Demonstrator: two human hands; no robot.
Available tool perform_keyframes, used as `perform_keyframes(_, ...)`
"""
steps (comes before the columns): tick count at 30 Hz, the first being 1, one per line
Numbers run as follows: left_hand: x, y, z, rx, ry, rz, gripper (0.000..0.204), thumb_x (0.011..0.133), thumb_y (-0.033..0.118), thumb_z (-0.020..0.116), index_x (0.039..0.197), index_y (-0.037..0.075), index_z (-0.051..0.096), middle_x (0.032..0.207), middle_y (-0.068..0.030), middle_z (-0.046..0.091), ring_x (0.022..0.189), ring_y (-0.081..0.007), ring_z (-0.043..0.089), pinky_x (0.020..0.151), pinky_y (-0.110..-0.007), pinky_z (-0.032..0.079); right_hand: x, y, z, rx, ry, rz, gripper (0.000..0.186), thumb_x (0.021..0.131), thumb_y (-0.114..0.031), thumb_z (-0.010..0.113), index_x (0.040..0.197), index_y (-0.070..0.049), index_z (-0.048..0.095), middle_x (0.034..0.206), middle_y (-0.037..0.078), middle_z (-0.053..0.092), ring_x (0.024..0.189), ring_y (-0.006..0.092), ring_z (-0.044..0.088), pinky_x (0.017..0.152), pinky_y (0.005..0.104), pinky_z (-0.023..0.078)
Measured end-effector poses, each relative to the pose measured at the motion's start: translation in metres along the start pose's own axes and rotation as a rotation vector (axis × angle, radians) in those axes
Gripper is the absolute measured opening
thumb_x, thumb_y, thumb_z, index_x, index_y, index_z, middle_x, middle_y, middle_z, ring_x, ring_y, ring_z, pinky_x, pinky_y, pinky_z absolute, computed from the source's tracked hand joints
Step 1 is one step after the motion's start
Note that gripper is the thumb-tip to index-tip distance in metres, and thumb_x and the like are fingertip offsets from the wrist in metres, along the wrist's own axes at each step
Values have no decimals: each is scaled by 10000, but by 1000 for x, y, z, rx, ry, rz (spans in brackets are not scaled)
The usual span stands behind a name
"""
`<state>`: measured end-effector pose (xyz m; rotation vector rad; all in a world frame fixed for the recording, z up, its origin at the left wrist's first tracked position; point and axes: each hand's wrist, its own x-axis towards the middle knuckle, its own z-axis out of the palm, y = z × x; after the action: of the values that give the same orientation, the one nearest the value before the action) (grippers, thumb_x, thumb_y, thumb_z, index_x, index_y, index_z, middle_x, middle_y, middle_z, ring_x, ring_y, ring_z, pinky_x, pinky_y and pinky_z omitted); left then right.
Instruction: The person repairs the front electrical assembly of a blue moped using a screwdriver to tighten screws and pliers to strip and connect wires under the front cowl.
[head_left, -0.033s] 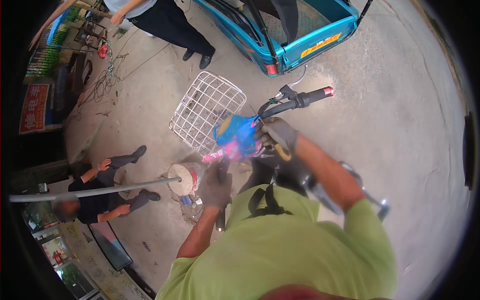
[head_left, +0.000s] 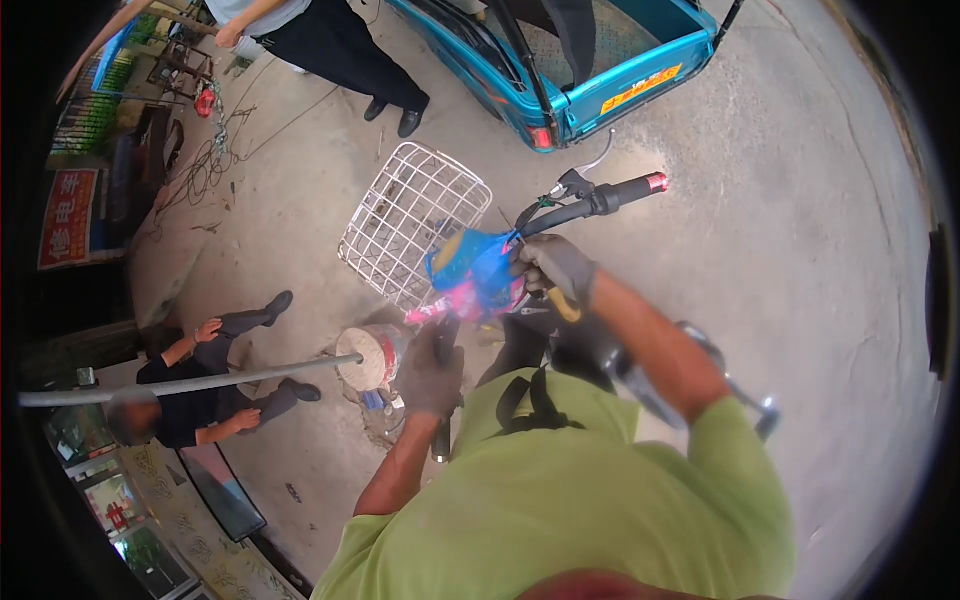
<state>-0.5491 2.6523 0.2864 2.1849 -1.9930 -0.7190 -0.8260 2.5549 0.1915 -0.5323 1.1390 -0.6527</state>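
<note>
1. Blue/pink bundle (head_left: 490, 268) sits at lower R edge of white wire basket (head_left: 415, 222).
2. Our R hand (head_left: 557, 268), R of basket: fingers curled by bundle & yellow handle (head_left: 567, 306); exact grip unclear.
3. Our L hand (head_left: 432, 375), below basket: blurry, can't tell fingers.
4. Virtually no chg vs prev. frame; we judge work's at same pt.
</note>
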Motion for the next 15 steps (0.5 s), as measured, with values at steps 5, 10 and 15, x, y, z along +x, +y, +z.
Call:
perform_keyframes(5,9,-6,2,23,-38,-12,614,920,323,791,1471,102,635,1324,-155,754,1204,-365,721,1014,-476,568,1,11,24,223,126,-91,265,1041,-258,628,1052,-6,711,858,19,618,693,108,524,565,273,473)
perform_keyframes(10,12,-16,6,15,5,6,612,921,312,792,1482,126,632,1320,-151,756,1203,-359,726,1009,-472,571,4,27,32,334,206,-206,256,1042,-283,664,990,-33,690,832,7,601,662,89,509,532,271,464)
perform_keyframes(15,12,-24,7,12,-8,-7,608,920,301,796,1485,141,638,1329,-142,753,1183,-352,738,1000,-476,577,-17,56,27,474,300,-206,281,1065,-283,651,896,-58,653,735,11,579,563,110,510,490,311,475)
